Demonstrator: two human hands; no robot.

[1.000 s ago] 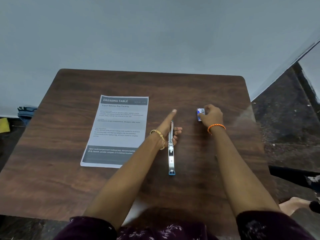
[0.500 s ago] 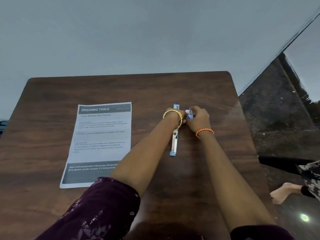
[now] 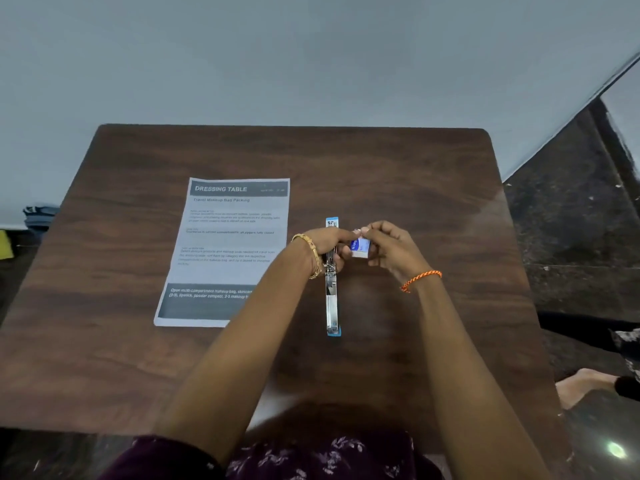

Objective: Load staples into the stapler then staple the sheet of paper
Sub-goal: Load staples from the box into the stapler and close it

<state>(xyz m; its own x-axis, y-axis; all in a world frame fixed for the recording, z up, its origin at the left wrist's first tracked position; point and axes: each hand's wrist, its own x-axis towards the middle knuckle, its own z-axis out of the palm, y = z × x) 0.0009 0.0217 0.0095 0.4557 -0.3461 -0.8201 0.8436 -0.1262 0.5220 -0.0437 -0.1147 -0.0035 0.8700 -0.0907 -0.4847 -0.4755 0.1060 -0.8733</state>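
A blue and silver stapler [image 3: 331, 299] lies opened out flat on the brown wooden table [image 3: 415, 188], running toward and away from me. A small blue and white staple box [image 3: 360, 247] is held just above the stapler's middle. My right hand [image 3: 391, 247] grips the box from the right. My left hand [image 3: 325, 242] pinches its left end with fingertips and covers part of the stapler. A printed sheet of paper [image 3: 228, 244] headed "DRESSING TABLE" lies flat to the left of the stapler; my left forearm crosses its lower right corner.
A pale wall stands behind the table's far edge. Dark stone floor [image 3: 571, 220] lies to the right, where another person's bare foot [image 3: 581, 386] shows near the table's right side. Blue cloth [image 3: 38, 216] sits on the floor at far left.
My right hand picked the staple box off the table at the right and brought it over the stapler. My left hand left the stapler's side and now pinches the box too.
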